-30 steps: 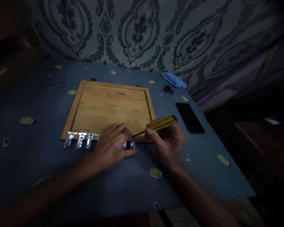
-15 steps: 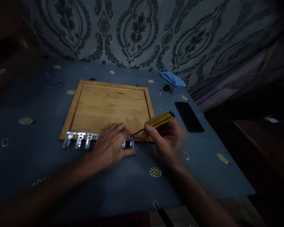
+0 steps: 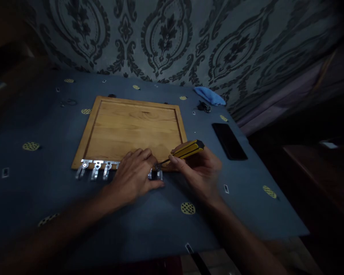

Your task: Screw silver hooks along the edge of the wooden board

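A wooden board (image 3: 137, 126) with a raised frame lies on the table. Along its near edge runs a metal hook rail (image 3: 97, 165) with several hooks. My left hand (image 3: 136, 173) is closed over the middle of the rail, pressing it to the board and hiding part of it. In my right hand (image 3: 202, 170) is a screwdriver (image 3: 189, 149) with a yellow and black handle, gripped between thumb and fingers. Its thin shaft slants down left, and the tip is at the rail's right end, just beside my left fingers. Whether a screw sits under the tip I cannot tell.
A black phone (image 3: 229, 141) lies to the right of the board. Farther back are a small dark object (image 3: 203, 107) and a blue cloth (image 3: 210, 95). A patterned curtain or wall covering (image 3: 166, 42) rises behind the table (image 3: 46, 183), whose right edge slants toward me.
The screwdriver's handle has come down and a little left, so it lies at a lower slant. My right hand moved slightly left with it; my left hand stays in place.
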### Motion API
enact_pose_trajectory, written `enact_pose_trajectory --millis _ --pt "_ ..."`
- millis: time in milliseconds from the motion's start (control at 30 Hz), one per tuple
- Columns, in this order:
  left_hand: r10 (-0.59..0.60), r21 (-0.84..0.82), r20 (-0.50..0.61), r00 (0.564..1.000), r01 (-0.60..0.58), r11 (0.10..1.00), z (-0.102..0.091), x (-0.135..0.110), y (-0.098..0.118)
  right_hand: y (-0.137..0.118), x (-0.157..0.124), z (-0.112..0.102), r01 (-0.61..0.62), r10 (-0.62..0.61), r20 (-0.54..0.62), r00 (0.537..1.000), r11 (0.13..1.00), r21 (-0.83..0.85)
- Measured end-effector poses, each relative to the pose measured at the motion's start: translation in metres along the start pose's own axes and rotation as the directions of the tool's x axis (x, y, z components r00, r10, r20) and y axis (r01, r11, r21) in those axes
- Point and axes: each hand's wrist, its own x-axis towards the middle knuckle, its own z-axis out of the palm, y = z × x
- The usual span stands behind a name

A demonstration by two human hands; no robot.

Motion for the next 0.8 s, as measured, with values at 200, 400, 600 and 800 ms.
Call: enact_pose_trajectory --millis 200,400,600,800 --pt "-0.009 -0.001 0.003 1.000 0.009 1.000 0.000 0.000 0.001 -0.005 0.005 -0.002 -0.029 0.025 0.055 0.998 0.997 0.073" --pt "-0.005 0.009 -0.010 1.000 0.005 1.000 0.001 0.000 0.000 -0.010 0.014 -0.010 -0.197 0.159 0.223 0.962 0.967 0.164" --pt "-0.002 -0.008 0.021 1.000 0.002 1.000 -0.001 0.000 0.001 -0.010 0.011 -0.008 -0.200 0.173 0.157 0.972 0.964 0.175" --pt "-0.005 -0.018 0.002 1.000 0.005 1.000 -0.001 0.001 0.001 -0.013 0.012 -0.002 -0.203 0.181 0.113 0.977 0.951 0.233"
